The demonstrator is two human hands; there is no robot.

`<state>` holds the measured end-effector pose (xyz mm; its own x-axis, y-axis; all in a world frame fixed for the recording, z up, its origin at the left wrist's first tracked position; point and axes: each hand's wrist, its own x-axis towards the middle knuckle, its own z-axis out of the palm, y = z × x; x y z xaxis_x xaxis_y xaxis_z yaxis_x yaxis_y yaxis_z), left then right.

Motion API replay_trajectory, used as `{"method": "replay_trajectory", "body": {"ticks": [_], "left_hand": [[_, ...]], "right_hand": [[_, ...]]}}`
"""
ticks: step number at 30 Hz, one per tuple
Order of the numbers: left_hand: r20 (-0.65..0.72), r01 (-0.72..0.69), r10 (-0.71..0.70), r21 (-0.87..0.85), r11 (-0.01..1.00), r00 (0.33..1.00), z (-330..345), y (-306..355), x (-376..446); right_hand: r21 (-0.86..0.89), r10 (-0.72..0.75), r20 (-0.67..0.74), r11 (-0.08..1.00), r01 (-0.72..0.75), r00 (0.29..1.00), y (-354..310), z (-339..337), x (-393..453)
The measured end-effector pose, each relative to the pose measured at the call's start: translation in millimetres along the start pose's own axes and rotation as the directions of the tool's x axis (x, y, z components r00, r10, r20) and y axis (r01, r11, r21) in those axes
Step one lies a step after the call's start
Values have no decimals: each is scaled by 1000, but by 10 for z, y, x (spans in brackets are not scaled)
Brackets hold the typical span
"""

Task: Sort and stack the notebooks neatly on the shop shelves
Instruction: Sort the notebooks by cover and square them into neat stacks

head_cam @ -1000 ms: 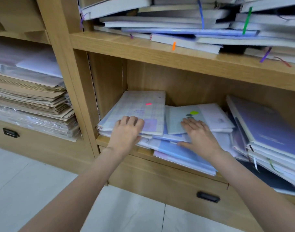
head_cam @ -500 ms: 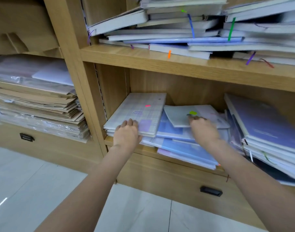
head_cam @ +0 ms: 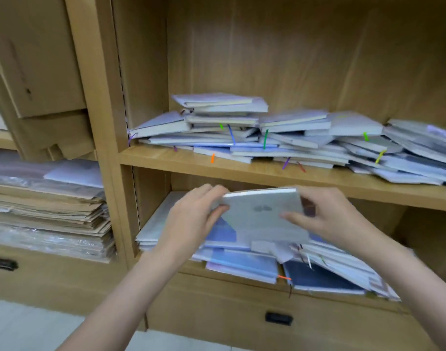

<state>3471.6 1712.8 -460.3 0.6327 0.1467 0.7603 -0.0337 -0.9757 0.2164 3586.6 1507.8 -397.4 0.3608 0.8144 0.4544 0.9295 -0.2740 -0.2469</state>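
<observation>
I hold a pale grey notebook [head_cam: 263, 219] up in front of the lower shelf, tilted toward me. My left hand [head_cam: 191, 219] grips its left edge and my right hand [head_cam: 325, 216] pinches its right edge, thumb on the cover. Below it, blue and white notebooks [head_cam: 242, 264] lie in a loose spread on the lower shelf, with a dark blue one [head_cam: 320, 279] at the front right. On the upper shelf [head_cam: 242, 171] sits a messy pile of notebooks [head_cam: 267, 138] with coloured ribbon markers.
A wooden upright [head_cam: 103, 138] divides this bay from the left bay, where wrapped paper stacks [head_cam: 47, 209] lie. Drawers with black handles [head_cam: 279, 318] run under the shelves. Pale tiled floor [head_cam: 27, 330] lies below.
Both hands left the piles on the lower shelf and now lift one grey notebook between them. The view has tilted up, showing the whole upper shelf.
</observation>
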Motion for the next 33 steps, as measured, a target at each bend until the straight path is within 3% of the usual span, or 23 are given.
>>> {"method": "replay_trajectory", "body": {"ticks": [3, 5, 9, 12, 13, 14, 16, 18, 19, 20, 22, 27, 31, 33], "left_hand": [[-109, -61, 53, -64, 996, 993, -222, 283, 305], [-204, -42, 5, -176, 984, 979, -331, 419, 460], [-328, 16, -94, -233, 972, 940, -411, 468, 680], [-249, 111, -147, -155, 982, 957, -267, 347, 753], [-200, 122, -142, -111, 986, 969, -190, 299, 758], [-153, 125, -133, -65, 990, 979, -112, 257, 757], [-65, 135, -134, 17, 991, 989, 27, 199, 741], [14, 166, -167, 77, 983, 986, 140, 172, 707], [41, 171, -176, 106, 980, 984, 193, 160, 686], [59, 166, -175, 129, 978, 983, 241, 147, 667], [71, 150, -161, 143, 978, 984, 314, 143, 628], [46, 130, -137, 136, 982, 989, 500, 181, 638], [-41, 86, -81, 145, 986, 996, 612, 164, 471], [-86, 98, -91, 81, 992, 992, 660, 105, 257]], "right_hand": [[-346, -10, 13, 938, 13, 1000, -196, -398, 41], [-422, -110, -159, 906, 33, 981, -258, -600, 51], [-357, -235, -589, 934, 12, 773, -308, -1108, 120], [-339, -278, -770, 941, 0, 574, -181, -1342, 426], [-345, -294, -777, 938, 13, 556, -79, -1344, 562], [-352, -306, -755, 935, 35, 580, 56, -1308, 708], [-334, -258, -617, 941, 50, 743, 400, -1148, 964], [-343, -70, -375, 937, -68, 924, 780, -927, 1120], [-366, 51, -247, 920, -142, 968, 938, -810, 1142], [-376, 138, -155, 907, -188, 978, 1043, -716, 1124], [-341, 161, -130, 919, -197, 978, 1106, -626, 1033], [-330, 2, -296, 938, -104, 955, 1015, -694, 876], [-498, 67, -418, 817, -290, 906, 1028, -640, 998], [-449, 42, -545, 829, -334, 837, 948, -540, 914]]}}
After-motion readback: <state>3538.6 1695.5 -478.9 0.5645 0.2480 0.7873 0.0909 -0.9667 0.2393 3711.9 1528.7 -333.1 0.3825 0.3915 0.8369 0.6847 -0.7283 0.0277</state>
